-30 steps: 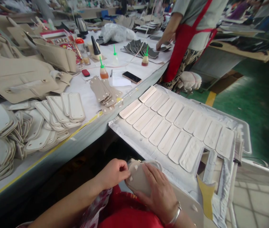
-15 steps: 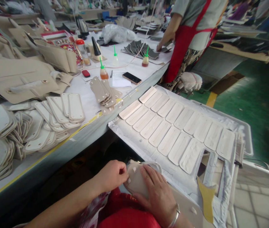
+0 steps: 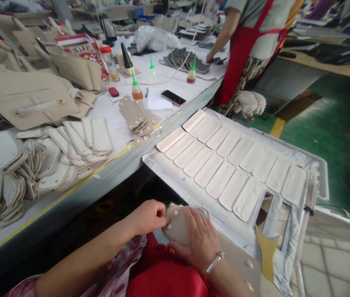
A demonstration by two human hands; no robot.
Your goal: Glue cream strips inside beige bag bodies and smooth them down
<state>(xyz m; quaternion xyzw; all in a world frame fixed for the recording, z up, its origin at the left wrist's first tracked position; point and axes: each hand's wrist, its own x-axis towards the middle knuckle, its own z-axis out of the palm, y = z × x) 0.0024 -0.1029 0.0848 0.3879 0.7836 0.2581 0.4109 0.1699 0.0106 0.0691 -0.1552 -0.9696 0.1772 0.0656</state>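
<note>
A beige leather piece (image 3: 177, 225) with small white tabs rests on my lap at the bottom centre. My left hand (image 3: 148, 216) pinches its left edge, fingers curled. My right hand (image 3: 200, 241) lies on top of it with fingers pressed down, a silver bracelet on the wrist. Just beyond, a white tray (image 3: 175, 173) carries two rows of pale oblong pads (image 3: 224, 159).
The long worktable (image 3: 116, 123) on the left bears stacks of white tabs (image 3: 78, 142), beige tabs (image 3: 136, 117), glue bottles (image 3: 136, 90), a phone (image 3: 173, 98) and beige bag panels (image 3: 32, 99). A person in a red apron (image 3: 243, 49) works at the far end. Green floor lies right.
The view has shifted slightly down and left. My hands stay on the beige piece, the right hand sliding a little further over it.
</note>
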